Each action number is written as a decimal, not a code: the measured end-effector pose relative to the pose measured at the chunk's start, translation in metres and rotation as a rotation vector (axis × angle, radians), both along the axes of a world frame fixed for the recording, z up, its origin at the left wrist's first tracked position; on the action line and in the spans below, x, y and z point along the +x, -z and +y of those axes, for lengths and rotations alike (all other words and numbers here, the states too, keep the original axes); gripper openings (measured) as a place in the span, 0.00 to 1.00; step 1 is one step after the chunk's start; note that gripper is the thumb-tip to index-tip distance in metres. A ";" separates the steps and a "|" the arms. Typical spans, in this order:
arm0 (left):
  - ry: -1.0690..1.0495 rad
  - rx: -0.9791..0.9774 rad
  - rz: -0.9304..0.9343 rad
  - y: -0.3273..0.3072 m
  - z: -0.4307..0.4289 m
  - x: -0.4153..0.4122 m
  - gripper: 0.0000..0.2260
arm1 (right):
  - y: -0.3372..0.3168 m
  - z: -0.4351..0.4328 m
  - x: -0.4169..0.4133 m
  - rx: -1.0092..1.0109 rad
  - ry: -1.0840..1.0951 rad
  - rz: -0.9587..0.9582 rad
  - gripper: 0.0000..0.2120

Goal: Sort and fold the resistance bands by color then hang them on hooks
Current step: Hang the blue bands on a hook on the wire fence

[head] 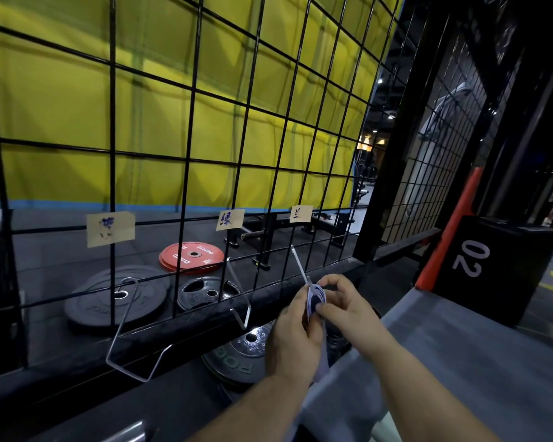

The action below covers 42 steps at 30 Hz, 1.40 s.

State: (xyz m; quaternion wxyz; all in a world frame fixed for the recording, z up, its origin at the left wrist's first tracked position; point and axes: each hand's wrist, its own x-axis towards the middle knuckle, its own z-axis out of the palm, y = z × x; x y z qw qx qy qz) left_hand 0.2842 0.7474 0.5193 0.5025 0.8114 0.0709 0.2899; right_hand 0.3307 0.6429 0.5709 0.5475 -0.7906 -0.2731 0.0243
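Pinching a folded pale-blue elastic resistance band (316,302) at the tip of the thin silver wire hook (298,265), left hand (296,341) and right hand (345,306) are both gripping it; loosening early could be letting unthreaded loops spill off.

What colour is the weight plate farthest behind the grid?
The weight plate is red; head view.

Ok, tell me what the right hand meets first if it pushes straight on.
Most likely the tip of the rightmost wire hook, right at the folded band the right hand pinches; the left hand holds it too. Depth is unclear.
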 end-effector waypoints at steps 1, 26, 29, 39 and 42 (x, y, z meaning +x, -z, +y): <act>0.003 0.003 -0.006 0.001 0.000 0.001 0.22 | 0.000 -0.001 0.000 -0.027 -0.008 -0.019 0.15; 0.013 0.056 0.037 0.014 0.005 0.002 0.23 | 0.021 -0.009 0.000 -0.455 0.326 -0.579 0.17; 0.042 0.014 -0.006 0.025 0.004 0.005 0.23 | 0.033 -0.006 -0.003 -0.416 0.302 -0.605 0.15; 0.107 -0.252 -0.033 0.026 -0.001 0.012 0.20 | 0.037 -0.001 0.003 0.032 0.220 -0.141 0.11; 0.138 -0.324 -0.031 0.024 -0.004 0.010 0.18 | 0.038 0.002 0.008 0.173 0.201 0.117 0.10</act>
